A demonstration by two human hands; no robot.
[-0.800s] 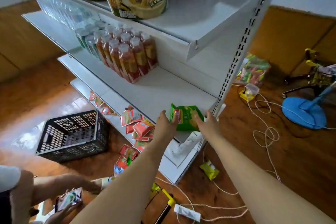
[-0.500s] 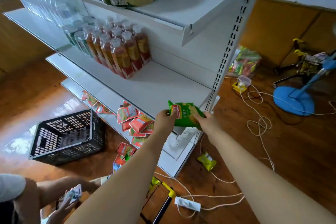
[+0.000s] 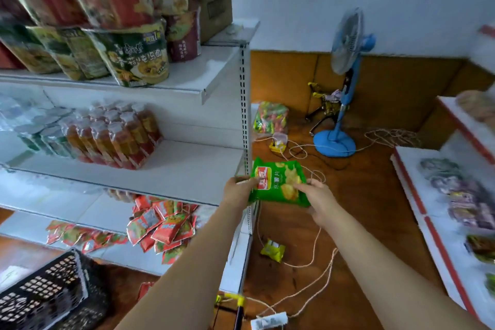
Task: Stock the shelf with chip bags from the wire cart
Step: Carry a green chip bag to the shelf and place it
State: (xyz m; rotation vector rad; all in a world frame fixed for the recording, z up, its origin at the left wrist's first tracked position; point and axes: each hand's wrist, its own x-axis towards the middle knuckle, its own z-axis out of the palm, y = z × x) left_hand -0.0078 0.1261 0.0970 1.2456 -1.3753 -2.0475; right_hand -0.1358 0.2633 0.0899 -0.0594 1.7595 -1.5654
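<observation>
I hold a green chip bag (image 3: pixel 278 182) with a red logo in both hands, in the air just off the right end of the white shelf (image 3: pixel 187 174). My left hand (image 3: pixel 238 190) grips its left edge and my right hand (image 3: pixel 317 199) grips its right lower edge. The bag is upright and faces me. The shelf board beside it is bare at its right end, with packs of orange drink bottles (image 3: pixel 115 136) further left. No wire cart shows in this view.
Red snack packets (image 3: pixel 160 225) lie heaped on the lower shelf. A black plastic crate (image 3: pixel 45 292) sits bottom left. A blue standing fan (image 3: pixel 345 83), loose cords (image 3: pixel 308 262), a yellow packet (image 3: pixel 273 249) and a bag of sweets (image 3: pixel 270 118) are on the wooden floor. Another shelf unit (image 3: pixel 455 195) stands right.
My view has swung up and to the right. The chip bag has come off the shelf edge and now hangs beyond the shelf's right end, still held in both hands.
</observation>
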